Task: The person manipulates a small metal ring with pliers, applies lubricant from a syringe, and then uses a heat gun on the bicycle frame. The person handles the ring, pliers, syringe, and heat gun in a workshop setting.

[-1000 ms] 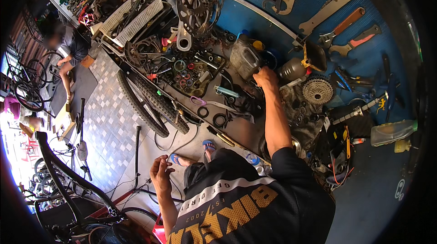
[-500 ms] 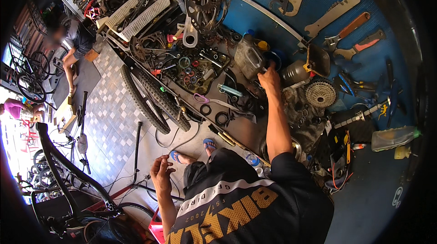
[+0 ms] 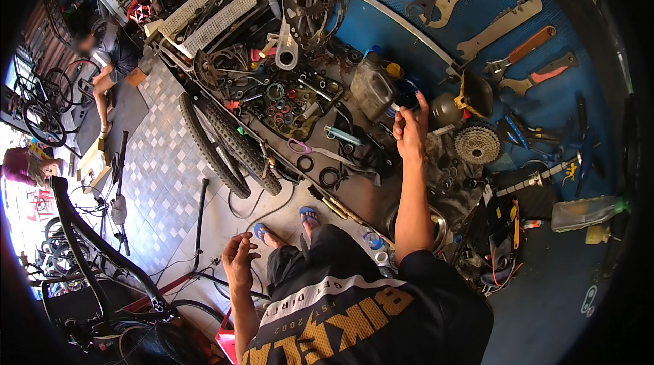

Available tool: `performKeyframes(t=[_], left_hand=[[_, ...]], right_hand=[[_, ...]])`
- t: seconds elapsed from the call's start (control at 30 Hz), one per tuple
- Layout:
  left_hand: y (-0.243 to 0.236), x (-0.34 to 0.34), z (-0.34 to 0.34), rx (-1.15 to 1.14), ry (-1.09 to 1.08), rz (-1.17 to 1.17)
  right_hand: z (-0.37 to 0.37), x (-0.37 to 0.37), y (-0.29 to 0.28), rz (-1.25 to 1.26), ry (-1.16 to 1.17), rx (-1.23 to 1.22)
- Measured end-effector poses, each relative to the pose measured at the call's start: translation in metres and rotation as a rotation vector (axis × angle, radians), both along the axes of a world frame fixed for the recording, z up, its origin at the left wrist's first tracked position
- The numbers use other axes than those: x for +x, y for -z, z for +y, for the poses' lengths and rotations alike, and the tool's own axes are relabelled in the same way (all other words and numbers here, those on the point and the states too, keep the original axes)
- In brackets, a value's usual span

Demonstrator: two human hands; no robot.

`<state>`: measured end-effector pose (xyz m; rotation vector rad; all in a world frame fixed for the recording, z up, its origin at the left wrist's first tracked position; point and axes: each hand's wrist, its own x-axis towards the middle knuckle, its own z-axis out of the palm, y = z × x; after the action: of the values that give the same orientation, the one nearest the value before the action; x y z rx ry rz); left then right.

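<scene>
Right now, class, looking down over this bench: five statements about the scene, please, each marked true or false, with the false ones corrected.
1. The scissors have purple handles. True.
2. The left hand grips the scissors. False: it is well apart from them.
3. The right hand is nearer the grey jerrycan than the left hand is. True.
4. In the picture, the sprocket cassette is left of the jerrycan. False: it is to the right.
5. The flip-flops are red. False: they are blue.
</scene>
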<state>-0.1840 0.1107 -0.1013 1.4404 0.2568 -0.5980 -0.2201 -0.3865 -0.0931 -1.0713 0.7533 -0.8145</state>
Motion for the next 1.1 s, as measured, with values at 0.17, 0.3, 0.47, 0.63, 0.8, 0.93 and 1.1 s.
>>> performKeyframes(t=[0.17, 0.3, 0.47, 0.63, 0.8, 0.93, 1.1], left_hand=[[0.0, 0.001, 0.008, 0.018, 0.036, -0.01], [0.001, 0.002, 0.026, 0.042, -0.001, -0.027], [0.008, 0.0, 0.036, 0.049, -0.045, -0.016], [0.011, -0.003, 0.029, 0.002, -0.065, -0.006], [0.011, -0.004, 0.022, -0.004, -0.049, -0.005], [0.01, -0.003, 0.021, 0.005, -0.033, -0.006], [0.007, -0.001, 0.018, 0.012, -0.012, -0.018]], right_hand=[[-0.008, -0.001, 0.015, 0.864, 0.025, -0.633], [-0.018, 0.0, 0.027, 1.021, 0.013, -0.619], [-0.034, 0.007, 0.035, 1.041, -0.001, -0.651], [-0.041, 0.013, 0.032, 1.037, -0.099, -0.538], [-0.046, 0.014, 0.037, 0.969, -0.149, -0.523], [-0.05, 0.014, 0.044, 0.846, -0.107, -0.428], [-0.05, 0.011, 0.045, 0.676, -0.112, -0.283]])
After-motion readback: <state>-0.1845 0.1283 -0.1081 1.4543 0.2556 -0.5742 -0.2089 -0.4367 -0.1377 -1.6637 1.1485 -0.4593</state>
